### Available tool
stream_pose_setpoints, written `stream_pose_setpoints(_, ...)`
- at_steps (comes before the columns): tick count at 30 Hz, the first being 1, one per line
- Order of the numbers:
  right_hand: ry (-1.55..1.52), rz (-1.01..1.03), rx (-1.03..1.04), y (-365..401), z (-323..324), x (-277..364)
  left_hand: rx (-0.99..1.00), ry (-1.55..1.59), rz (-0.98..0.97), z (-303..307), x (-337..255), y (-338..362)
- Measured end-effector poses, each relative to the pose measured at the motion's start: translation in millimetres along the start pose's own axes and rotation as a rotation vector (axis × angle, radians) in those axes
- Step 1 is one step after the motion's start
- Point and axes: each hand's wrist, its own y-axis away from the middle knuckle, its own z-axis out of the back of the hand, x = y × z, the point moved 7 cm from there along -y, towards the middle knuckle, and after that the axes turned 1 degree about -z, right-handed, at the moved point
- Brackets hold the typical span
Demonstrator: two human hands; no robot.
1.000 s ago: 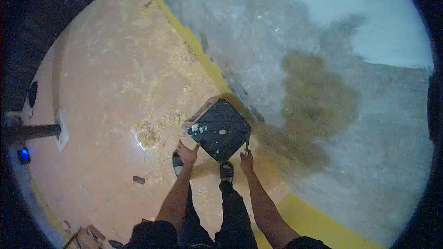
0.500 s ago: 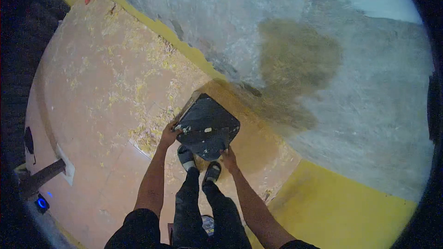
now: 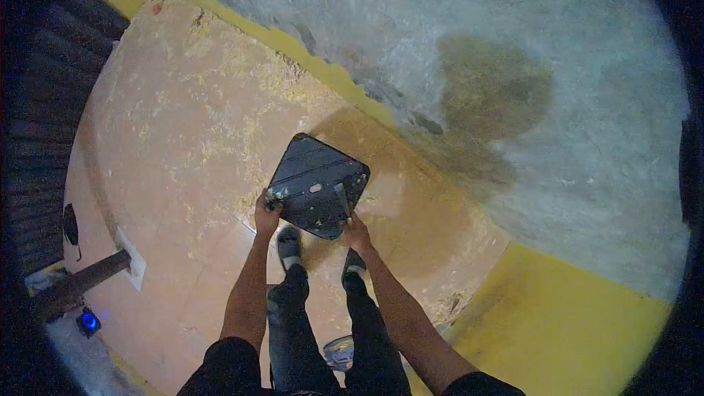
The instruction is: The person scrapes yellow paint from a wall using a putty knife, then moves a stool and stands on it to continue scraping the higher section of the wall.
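Observation:
A black square plastic stool [image 3: 312,169], with a small slot in the middle of its top and pale specks on it, hangs over the floor in front of my feet. My left hand [image 3: 267,213] grips its left corner. At the lower right edge, my right hand [image 3: 355,232] is closed round the rim. A narrow grey blade, apparently a scraper [image 3: 341,196], sticks out from the right fingers across the stool's top. The scraper's handle is hidden in my hand.
Yellow flakes litter the worn floor [image 3: 176,110]. A grey patched wall [image 3: 587,125] with a yellow lower band [image 3: 543,308] runs along the right. A dark post on a white base [image 3: 132,258] and a blue-lit device [image 3: 89,321] are at lower left.
The stool has turned and tilted, so its side no longer shows and the slotted top faces me more. My feet have moved apart, and the view has shifted.

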Motion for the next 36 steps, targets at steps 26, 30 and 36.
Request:
stream_pose_setpoints(26, 0.039, 0.186, -0.456, 162.8, -67.9, 200.7, 0.235, -0.367, 0.047, 416.3, 142.4, 155.6)
stream_pose_setpoints(30, -0.230, 0.061, -0.682, 217.0, 28.7, 206.2, 0.156, -0.237, 0.040, 471.7, 133.3, 108.0)
stream_pose_setpoints(36, -0.259, 0.260, -0.936, 361.3, 191.6, 346.8, -0.015, 0.031, -0.212, 414.1, -24.1, -68.6)
